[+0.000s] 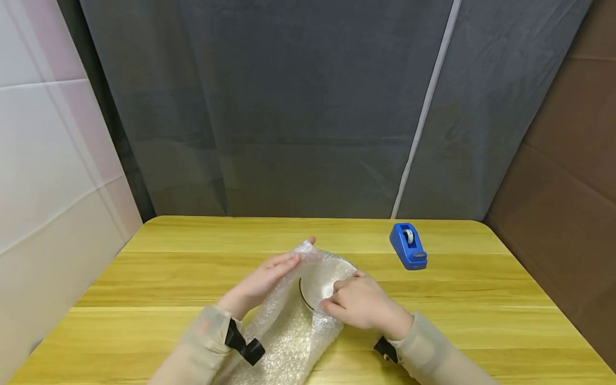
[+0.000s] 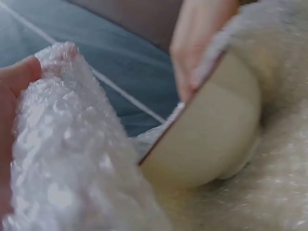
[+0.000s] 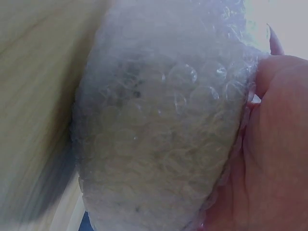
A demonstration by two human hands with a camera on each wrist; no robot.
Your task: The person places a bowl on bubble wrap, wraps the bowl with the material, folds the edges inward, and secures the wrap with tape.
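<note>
A cream bowl (image 2: 211,130) with a thin dark rim stands tilted on its side within a sheet of clear bubble wrap (image 1: 284,342). Its rim also shows as a dark curve in the head view. My left hand (image 1: 262,280) holds a raised flap of the wrap on the left, apart from the bowl, with part of the fingers behind the plastic. On the other side, my right hand (image 1: 361,302) grips the bowl's rim together with the wrap folded over its outside. In the right wrist view the wrapped outer side covers most of the picture, hiding some fingers.
A blue tape dispenser (image 1: 408,247) with a roll of tape stands at the back right of the wooden table (image 1: 144,267). Dark grey cloth (image 1: 289,107) hangs behind the table, with a white panel on the left and a brown one on the right.
</note>
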